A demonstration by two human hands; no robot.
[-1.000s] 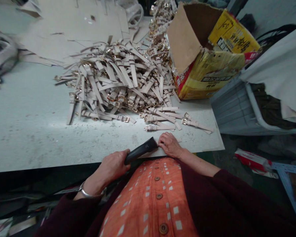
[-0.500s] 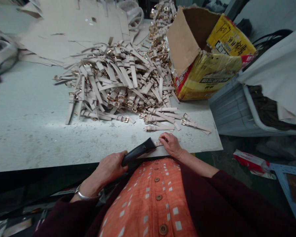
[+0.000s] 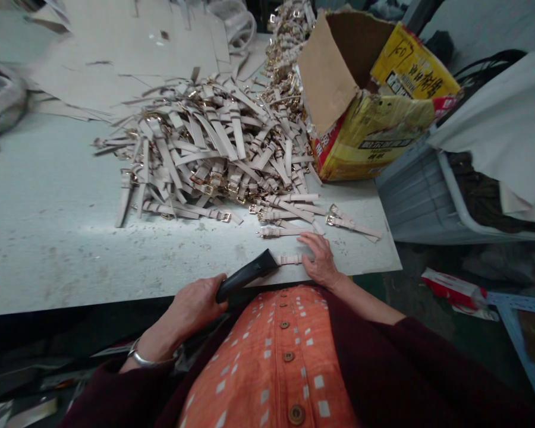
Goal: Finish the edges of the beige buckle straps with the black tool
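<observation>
The right hand [image 3: 321, 264] has moved outward, fingers now wide beside the pale strap [image 3: 289, 260]; the left hand [image 3: 200, 300] grips a black tool [image 3: 245, 277] against it, seemingly for steadiness

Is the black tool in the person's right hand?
No, the left hand grips the black tool, while the right hand is at a light strap.

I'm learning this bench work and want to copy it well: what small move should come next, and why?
Probably close the right hand on the near strap to steady it: its fingers look spread by one end, while the black tool in the left hand meets the other.
</observation>
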